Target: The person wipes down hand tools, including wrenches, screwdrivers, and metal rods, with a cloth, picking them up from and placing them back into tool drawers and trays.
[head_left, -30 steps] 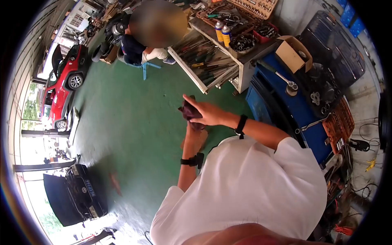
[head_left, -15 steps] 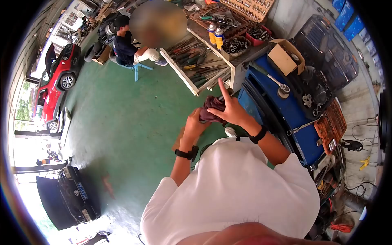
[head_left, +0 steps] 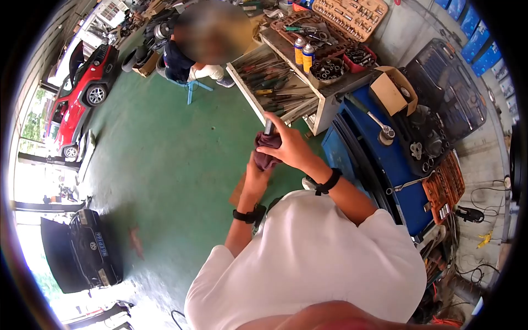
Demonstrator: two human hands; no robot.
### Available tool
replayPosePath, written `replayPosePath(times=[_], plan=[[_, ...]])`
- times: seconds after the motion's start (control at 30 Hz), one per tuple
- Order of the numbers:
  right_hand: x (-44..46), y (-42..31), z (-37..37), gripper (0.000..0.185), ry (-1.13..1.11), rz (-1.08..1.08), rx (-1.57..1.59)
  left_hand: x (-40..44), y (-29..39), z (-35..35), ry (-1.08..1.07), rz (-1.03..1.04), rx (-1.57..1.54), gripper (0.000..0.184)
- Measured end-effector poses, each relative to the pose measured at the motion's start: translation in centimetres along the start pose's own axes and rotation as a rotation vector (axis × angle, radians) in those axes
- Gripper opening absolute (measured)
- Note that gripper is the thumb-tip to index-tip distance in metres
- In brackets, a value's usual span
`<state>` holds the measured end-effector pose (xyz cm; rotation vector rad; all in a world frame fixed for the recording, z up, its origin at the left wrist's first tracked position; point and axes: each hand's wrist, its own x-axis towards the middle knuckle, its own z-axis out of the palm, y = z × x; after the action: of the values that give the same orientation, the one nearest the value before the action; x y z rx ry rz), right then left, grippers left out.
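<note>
A dark maroon cloth is bunched around a metal piece, whose grey end sticks out at the top; its kind I cannot make out. My left hand is closed on the lower part of the cloth, its fingers mostly hidden. From the right, my right hand grips the cloth, thumb pressed across it and index finger reaching up to the metal end. Both hands are in front of my chest, just short of an open drawer full of screwdrivers and other long tools.
Spray cans and socket sets stand on the bench. A blue cabinet at right carries a ratchet and an open cardboard box. Another person sits on a blue stool. A red car is at left.
Both hands, with the cloth and metal piece, have shifted left in view. My right index finger, earlier raised and pointing away, now bends over the metal end. The camera view has turned slightly.
</note>
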<state>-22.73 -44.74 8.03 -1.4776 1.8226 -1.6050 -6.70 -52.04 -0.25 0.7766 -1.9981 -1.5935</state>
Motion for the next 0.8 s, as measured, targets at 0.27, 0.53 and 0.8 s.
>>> replayPosePath(times=[0.27,0.53,0.8], plan=[[0.4,0.0,4.6,0.044,-0.089,-0.198,0.107,-3.4,5.5,-2.5,0.151,-0.387,-0.396,0.049],[1.1,-0.8,5.9,0.041,-0.283,-0.197,0.126,-3.8,4.4,-3.3,0.338,-0.02,-0.484,0.066],[-1.5,-1.7,6.5,0.073,-0.382,-0.127,0.213,-3.6,3.6,-3.7,0.282,0.128,-0.712,0.069]])
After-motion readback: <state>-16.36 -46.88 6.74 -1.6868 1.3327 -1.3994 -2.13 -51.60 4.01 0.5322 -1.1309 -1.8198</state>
